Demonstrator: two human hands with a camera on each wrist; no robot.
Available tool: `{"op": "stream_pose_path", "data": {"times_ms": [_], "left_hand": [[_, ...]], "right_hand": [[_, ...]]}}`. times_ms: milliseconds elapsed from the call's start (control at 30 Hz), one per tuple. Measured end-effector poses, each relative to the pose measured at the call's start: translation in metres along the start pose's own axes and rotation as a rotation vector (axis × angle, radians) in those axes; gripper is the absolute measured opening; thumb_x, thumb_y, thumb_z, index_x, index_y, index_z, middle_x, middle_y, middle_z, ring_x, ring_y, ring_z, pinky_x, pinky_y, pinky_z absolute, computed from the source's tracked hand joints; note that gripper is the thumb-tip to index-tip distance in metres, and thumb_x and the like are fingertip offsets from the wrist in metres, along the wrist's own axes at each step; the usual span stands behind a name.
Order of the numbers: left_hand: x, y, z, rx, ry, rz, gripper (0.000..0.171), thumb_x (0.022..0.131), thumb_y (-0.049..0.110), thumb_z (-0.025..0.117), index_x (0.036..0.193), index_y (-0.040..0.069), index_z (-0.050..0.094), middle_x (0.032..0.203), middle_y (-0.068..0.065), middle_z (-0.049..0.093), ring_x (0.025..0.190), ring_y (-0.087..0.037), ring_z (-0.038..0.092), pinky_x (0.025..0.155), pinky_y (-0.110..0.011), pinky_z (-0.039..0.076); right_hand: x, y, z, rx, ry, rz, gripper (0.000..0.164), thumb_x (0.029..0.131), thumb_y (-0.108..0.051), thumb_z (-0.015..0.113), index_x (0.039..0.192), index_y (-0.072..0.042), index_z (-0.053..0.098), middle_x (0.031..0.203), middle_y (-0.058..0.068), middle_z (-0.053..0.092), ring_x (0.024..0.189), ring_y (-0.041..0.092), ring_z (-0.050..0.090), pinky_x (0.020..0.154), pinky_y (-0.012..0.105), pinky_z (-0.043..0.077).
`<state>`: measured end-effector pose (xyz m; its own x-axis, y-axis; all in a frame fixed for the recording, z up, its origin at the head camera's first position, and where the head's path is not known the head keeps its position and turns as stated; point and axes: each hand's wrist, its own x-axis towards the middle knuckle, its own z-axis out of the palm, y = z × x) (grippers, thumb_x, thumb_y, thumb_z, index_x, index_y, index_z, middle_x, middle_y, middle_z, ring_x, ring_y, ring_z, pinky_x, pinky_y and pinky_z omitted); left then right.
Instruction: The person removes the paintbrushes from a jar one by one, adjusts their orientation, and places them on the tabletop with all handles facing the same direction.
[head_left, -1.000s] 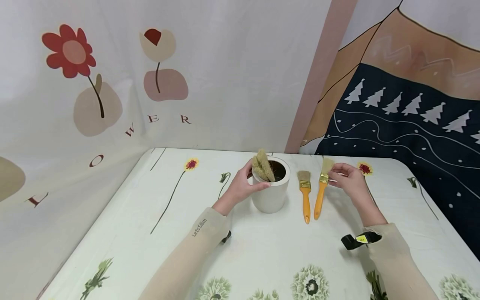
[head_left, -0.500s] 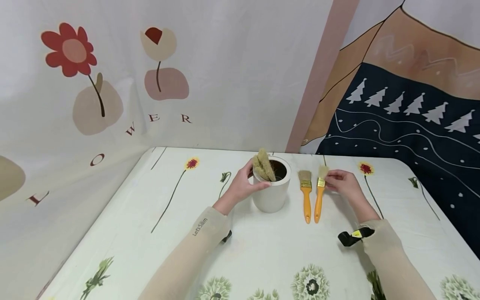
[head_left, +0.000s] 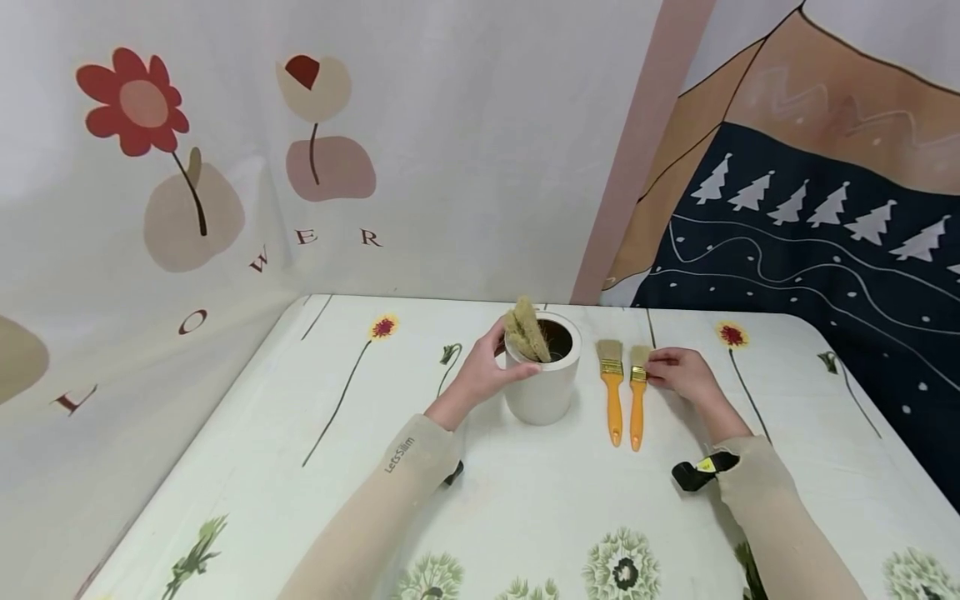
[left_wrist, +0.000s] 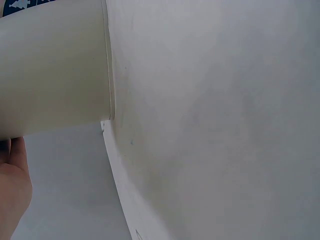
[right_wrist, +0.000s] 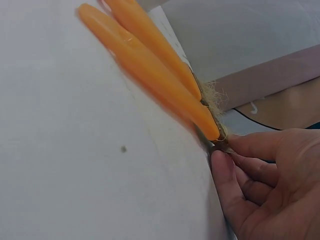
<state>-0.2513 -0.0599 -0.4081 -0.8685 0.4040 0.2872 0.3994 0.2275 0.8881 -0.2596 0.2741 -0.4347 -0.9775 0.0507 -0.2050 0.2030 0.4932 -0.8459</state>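
Note:
My left hand (head_left: pixel 483 368) grips the upper left side of a white cylindrical pot (head_left: pixel 543 398), thumb across the front near the rim, fingers partly hidden behind. A rough, fibrous yellow-green piece (head_left: pixel 529 335) leans inside the pot's mouth. To the right, two paintbrushes with orange handles lie side by side, bristles pointing away. My right hand (head_left: pixel 684 375) pinches the narrower right paintbrush (head_left: pixel 637 410) at its bristle end; the right wrist view shows thumb and fingertips at the far end of this paintbrush (right_wrist: pixel 150 75). The wider paintbrush (head_left: pixel 613 408) lies just left of it.
A white tablecloth (head_left: pixel 525 500) with printed flowers covers the table. Behind stands a pale fabric backdrop (head_left: pixel 465 167) with flower prints, and a dark one (head_left: pixel 787 258) with tree prints on the right. A black wrist camera (head_left: pixel 693 475) hangs at my right sleeve.
The right paintbrush has turned from a slant to nearly parallel with the wider one and come closer to it, my right hand moving left with it. My left hand and the pot stay put.

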Motion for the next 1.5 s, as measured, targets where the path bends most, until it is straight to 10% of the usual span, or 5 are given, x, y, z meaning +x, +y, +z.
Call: {"op": "stream_pose_path", "data": {"times_ms": [1500], "left_hand": [[-0.001, -0.001, 0.001, -0.013, 0.004, 0.011, 0.13, 0.06, 0.091, 0.061, 0.154, 0.006, 0.033, 0.149, -0.017, 0.048, 0.139, -0.034, 0.047, 0.119, -0.047, 0.039]], "right_hand": [[-0.008, -0.01, -0.006, -0.014, 0.091, 0.003, 0.04, 0.101, -0.017, 0.058, 0.134, 0.005, 0.055, 0.122, 0.02, 0.06, 0.079, -0.001, 0.06, 0.074, 0.011, 0.058]]}}
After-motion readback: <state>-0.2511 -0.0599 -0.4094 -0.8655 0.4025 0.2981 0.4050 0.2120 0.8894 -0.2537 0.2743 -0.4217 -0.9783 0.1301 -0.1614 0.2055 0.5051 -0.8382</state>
